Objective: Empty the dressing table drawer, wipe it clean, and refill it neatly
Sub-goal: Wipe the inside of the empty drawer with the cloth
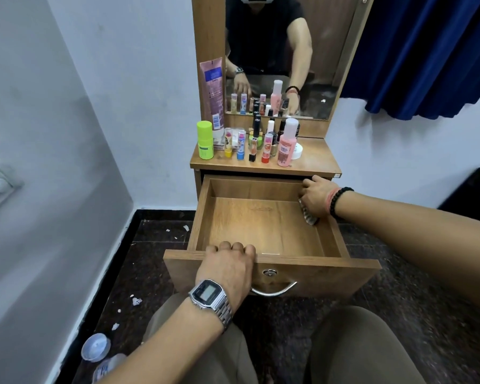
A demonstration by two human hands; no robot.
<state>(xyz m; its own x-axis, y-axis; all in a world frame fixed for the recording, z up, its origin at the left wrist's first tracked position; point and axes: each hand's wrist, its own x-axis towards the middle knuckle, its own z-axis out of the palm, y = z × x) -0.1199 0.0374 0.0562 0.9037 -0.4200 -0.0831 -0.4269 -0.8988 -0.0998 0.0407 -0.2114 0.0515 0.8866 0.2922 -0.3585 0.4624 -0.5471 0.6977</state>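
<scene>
Fingers [230, 246] of the left hand [227, 266] are curled over the top edge of the drawer front, gripping it to hold the drawer [261, 217] steady in its pulled-out position. The right hand [315, 196] is down against the inside of the right wall near the back corner, fingers bent around a small crumpled cloth [309, 216] and pressing it into the wood. So this looks like the wipe step, with emptying already done: the drawer floor is bare.

All the stuff that belongs in there is parked on the tabletop [313, 159] right above the drawer: a lime green bottle [204, 139], a pink bottle [286, 145], a bunch of little lip balm sticks and nail polish bottles [257, 142], a white jar [298, 151] and a tall pink tube [213, 92] leaning on the mirror frame.

What I'd worry about: those small bottles stand upright and packed close together near the front edge. If the wiping gets rough or the drawer gets jerked, the table could shake and knock them over like dominoes, maybe right into the open drawer or onto the floor. Also the drawer is pulled way out, so leaning on its front could tip it or drag it off its runners. And the far left corner could easily get skipped.
</scene>
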